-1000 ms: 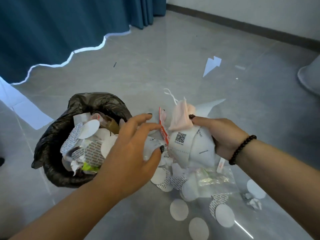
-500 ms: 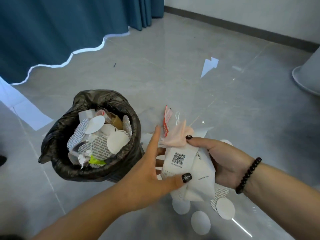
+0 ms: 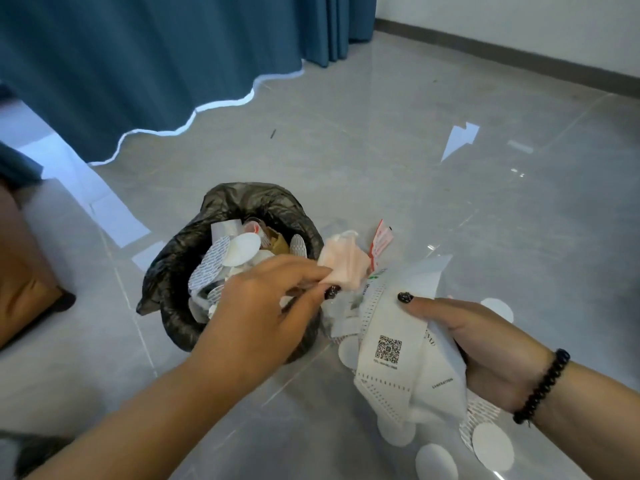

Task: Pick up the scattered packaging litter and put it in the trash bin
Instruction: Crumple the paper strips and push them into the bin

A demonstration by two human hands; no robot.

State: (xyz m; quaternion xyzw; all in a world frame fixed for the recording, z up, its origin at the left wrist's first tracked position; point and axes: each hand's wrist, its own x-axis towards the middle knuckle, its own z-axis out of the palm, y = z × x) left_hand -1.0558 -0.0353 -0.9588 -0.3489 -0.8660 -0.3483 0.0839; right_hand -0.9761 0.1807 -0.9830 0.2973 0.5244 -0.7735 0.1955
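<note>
Far left of the trash bin point(image 3: 239, 209) I see a brown shape point(image 3: 24, 271) at the frame edge; I cannot tell what it is. Behind the bin hangs a blue curtain point(image 3: 138, 64), its hem just above the grey tiled floor point(image 3: 381, 150). The bin itself, lined with a black bag, is packed with white discs and printed wrappers point(image 3: 221, 261) up to its rim.

My left hand point(image 3: 270, 306) reaches over the near right part of the bin and hides some of its rim. Its thumb and fingers are closed in a pinch on a pink crumpled piece point(image 3: 346, 265), which sits just right of the bin's rim, not inside it. A red and white sachet point(image 3: 381, 240) sticks up just beyond the pink piece.

Further right of the bin, my right hand point(image 3: 485, 344), with a black bead bracelet point(image 3: 543, 386) at the wrist, has its fingers curled around a bundle of white packaging point(image 3: 398, 358) bearing a QR code. Below and right of that bundle, white discs point(image 3: 491, 445) lie loose on the floor, well right of the bin.
</note>
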